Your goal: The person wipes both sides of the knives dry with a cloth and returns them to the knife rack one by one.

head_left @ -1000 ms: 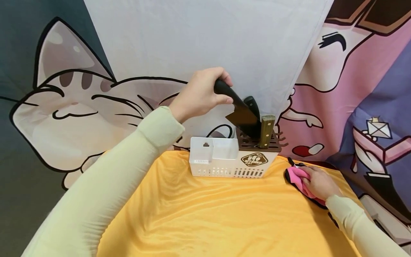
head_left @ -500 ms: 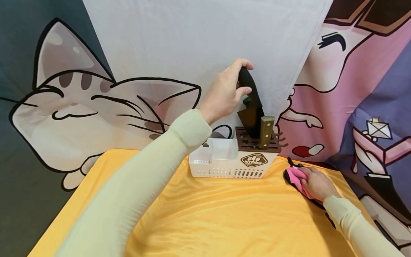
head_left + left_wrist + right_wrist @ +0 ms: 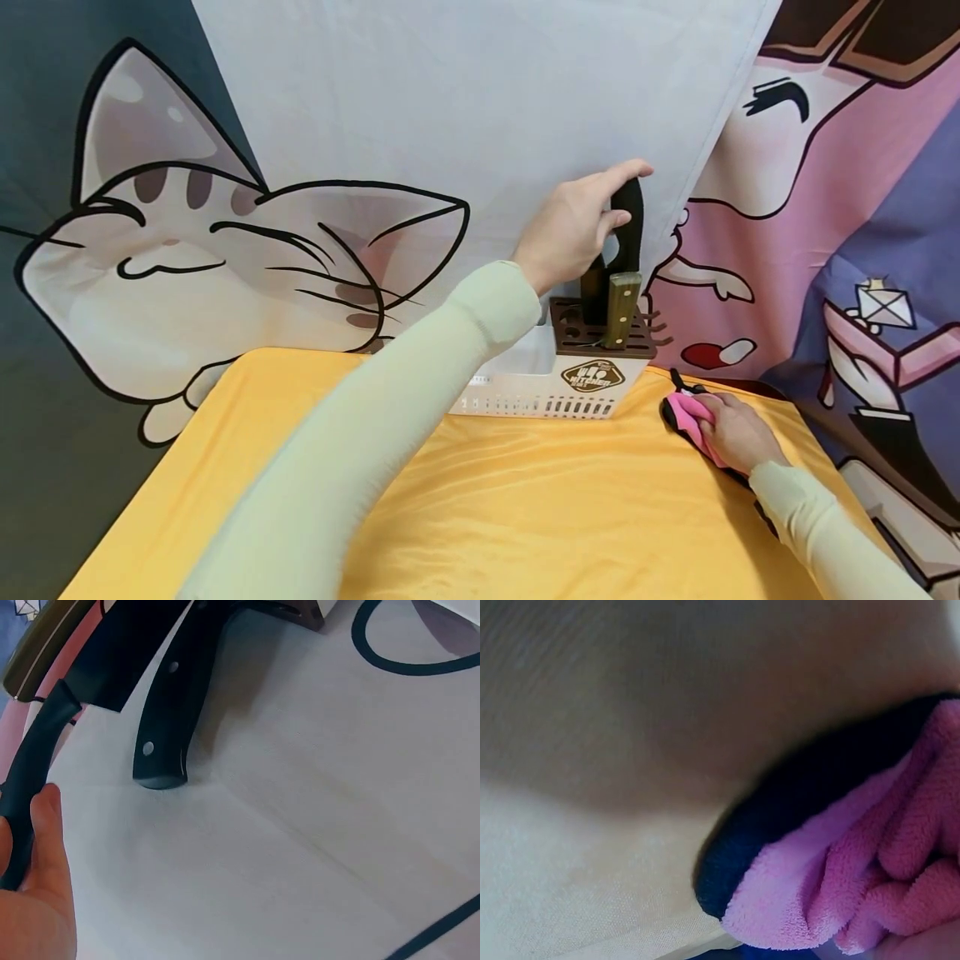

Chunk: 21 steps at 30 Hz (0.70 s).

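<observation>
My left hand (image 3: 573, 221) holds the black handle of a cleaver (image 3: 34, 757), which stands nearly upright over the brown slotted top of a white kitchen holder (image 3: 525, 406). In the left wrist view its wide dark blade runs toward the holder; the lower end is hidden. Close beside it in the holder are a knife with a riveted black handle (image 3: 165, 720) and a knife with a wooden handle (image 3: 624, 308). On the right, my right hand (image 3: 738, 429) grips a bunched pink fluffy cloth (image 3: 817, 892). Under the cloth lies a dark, rounded-edge object (image 3: 795, 795), mostly covered.
A yellow cloth (image 3: 525, 500) covers the table, and its back edge meets a printed fabric wall (image 3: 450, 108). Brown hooks (image 3: 660, 327) stick out from the holder's right side. A small black strap-like piece (image 3: 681, 382) lies behind the pink cloth.
My left hand has moved right with the cleaver, whose handle has swung from leaning left to nearly upright. My right hand has stayed on the pink cloth, shifting only slightly.
</observation>
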Motion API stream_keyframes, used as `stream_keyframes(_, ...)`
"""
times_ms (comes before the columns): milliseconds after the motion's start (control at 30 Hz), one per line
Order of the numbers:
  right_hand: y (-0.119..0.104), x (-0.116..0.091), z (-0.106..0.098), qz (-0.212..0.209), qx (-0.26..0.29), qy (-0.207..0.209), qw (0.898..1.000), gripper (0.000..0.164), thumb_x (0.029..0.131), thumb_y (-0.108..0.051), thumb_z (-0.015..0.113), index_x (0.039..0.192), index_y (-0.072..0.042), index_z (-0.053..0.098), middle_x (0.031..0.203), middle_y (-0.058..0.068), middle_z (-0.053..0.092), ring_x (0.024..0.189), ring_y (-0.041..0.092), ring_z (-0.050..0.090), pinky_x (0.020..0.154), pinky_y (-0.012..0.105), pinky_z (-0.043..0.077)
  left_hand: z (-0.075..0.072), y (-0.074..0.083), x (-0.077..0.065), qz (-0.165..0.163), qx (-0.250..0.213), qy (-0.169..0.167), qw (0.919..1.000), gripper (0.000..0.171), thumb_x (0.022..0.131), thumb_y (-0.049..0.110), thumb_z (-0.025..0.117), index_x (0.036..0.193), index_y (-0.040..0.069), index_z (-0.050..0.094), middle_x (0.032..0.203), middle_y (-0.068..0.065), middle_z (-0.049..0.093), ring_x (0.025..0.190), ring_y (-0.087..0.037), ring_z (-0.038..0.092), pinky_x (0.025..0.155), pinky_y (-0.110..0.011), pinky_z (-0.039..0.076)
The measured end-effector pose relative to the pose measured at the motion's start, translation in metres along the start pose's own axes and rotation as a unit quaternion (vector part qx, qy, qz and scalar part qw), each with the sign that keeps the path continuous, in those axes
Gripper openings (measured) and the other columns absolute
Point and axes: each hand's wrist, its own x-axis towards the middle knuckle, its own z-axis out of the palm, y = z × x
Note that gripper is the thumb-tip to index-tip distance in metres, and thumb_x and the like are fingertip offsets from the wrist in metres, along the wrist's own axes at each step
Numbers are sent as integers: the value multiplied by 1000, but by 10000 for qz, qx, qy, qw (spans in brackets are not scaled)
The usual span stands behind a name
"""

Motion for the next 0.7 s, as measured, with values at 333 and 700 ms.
stream_keyframes(333, -1, -1, 3, -119, -28, 247, 9996, 36, 88, -9, 66, 121, 5, 62, 116, 37, 58, 102, 56, 59, 92, 66, 45, 20, 4, 12, -28, 167, -764, 9969, 38, 106, 17, 51, 144, 19, 56, 140, 2, 60, 119, -5, 57, 93, -12, 40)
stream_keyframes(700, -3, -1, 2, 120, 25, -6, 9999, 39, 90, -11, 64, 126, 4, 60, 121, 37, 55, 106, 58, 55, 96, 67, 41, 31, -3, 17, -708, -42, -1603, 9845, 36, 102, 25, 58, 138, 30, 63, 141, 9, 58, 115, -2, 54, 94, -14, 39)
